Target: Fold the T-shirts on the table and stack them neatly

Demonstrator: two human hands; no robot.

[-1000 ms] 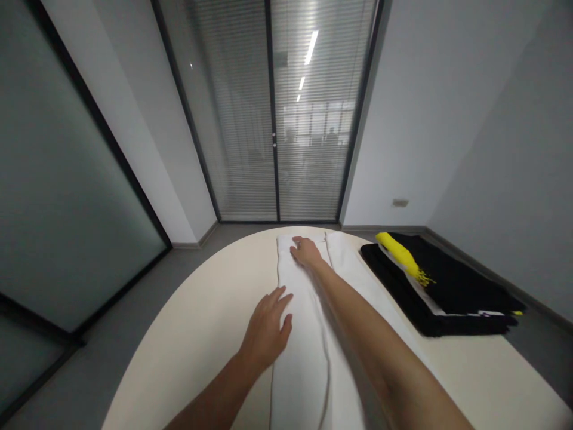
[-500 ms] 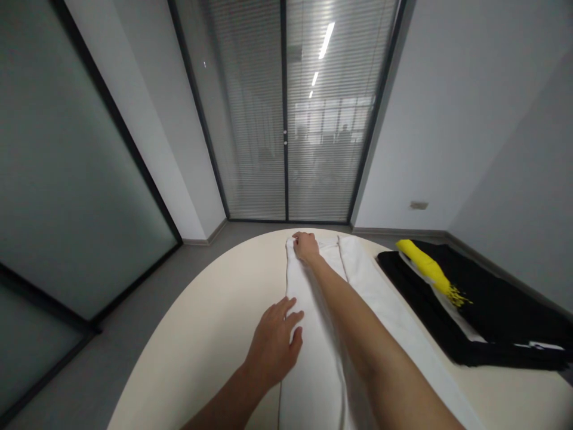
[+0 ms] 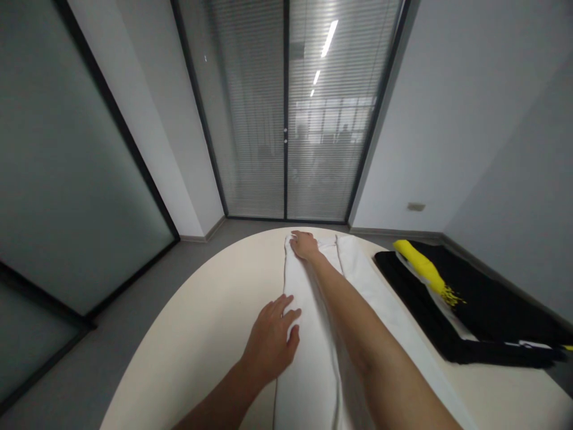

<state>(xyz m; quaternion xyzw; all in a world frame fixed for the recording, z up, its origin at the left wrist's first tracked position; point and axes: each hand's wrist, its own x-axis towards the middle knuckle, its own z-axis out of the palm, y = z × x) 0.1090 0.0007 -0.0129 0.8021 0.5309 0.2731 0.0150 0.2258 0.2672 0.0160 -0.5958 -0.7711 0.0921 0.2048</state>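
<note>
A long white cloth (image 3: 304, 382), folded lengthwise, stretches from the near side of the table to its far edge. Its kind of garment, if any, cannot be told. At the cloth's far left corner, my right hand (image 3: 305, 243) rests on the fabric with its fingers apart. My left hand (image 3: 271, 337) is open, palm down, over the left edge of the cloth about midway along, its fingertips at the fabric. My right forearm crosses over the cloth and hides part of its middle.
The round cream table (image 3: 201, 334) extends to the left of the cloth. On the right lie folded black fabric (image 3: 496, 304) and a rolled yellow cloth (image 3: 421, 266) with a fringed end. Glass doors with blinds (image 3: 255, 149) stand beyond the table.
The fingers of my right hand have spread slightly at the far corner. My left hand stays nearly in place over the cloth's edge. The view has shifted a little.
</note>
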